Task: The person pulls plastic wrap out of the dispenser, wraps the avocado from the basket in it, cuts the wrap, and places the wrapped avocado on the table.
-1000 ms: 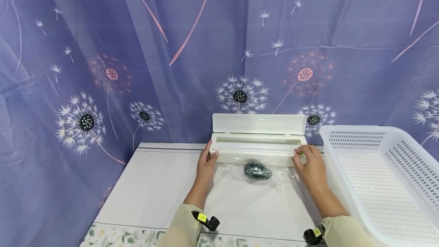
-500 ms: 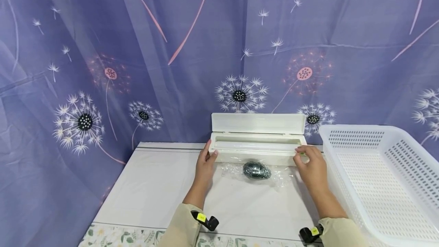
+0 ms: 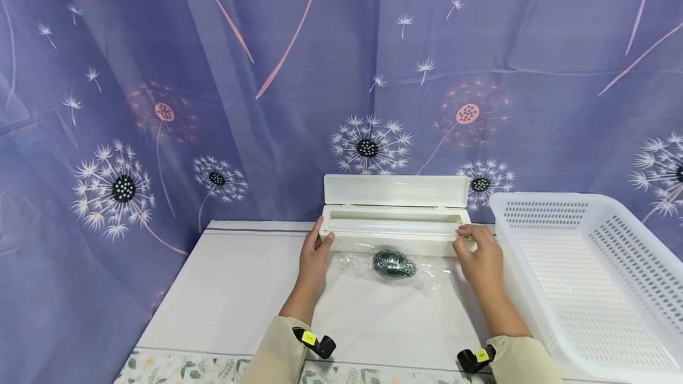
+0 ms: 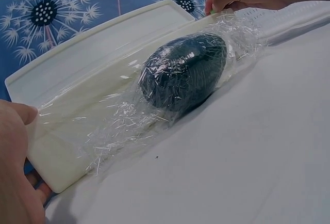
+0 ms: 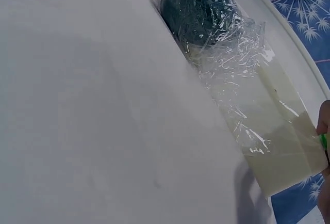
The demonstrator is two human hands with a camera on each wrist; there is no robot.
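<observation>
A long white cling film dispenser (image 3: 352, 244) stands at the back of the table, its hinged lid (image 3: 395, 190) raised and a clear roll (image 3: 395, 226) inside. My left hand (image 3: 313, 261) grips its left end, thumb on the front and fingers at the end and beneath. At the right end, my right hand (image 3: 483, 261) pinches a small green slider (image 5: 323, 141) between thumb and forefinger. Against the dispenser's front lies a dark green oval object (image 4: 185, 72), covered in crumpled cling film (image 4: 126, 123) that reaches back over the front wall.
To the right of my right hand stands a white perforated plastic basket (image 3: 573, 289). A purple curtain (image 3: 277, 135) with dandelion print hangs directly behind the dispenser. White cloth (image 3: 240, 289) covers the table, with a floral strip (image 3: 176, 366) along its front edge.
The head view has shifted slightly, so everything sits a little farther left in it. Both hands keep their places on the dispenser, and the wrapped object stays put.
</observation>
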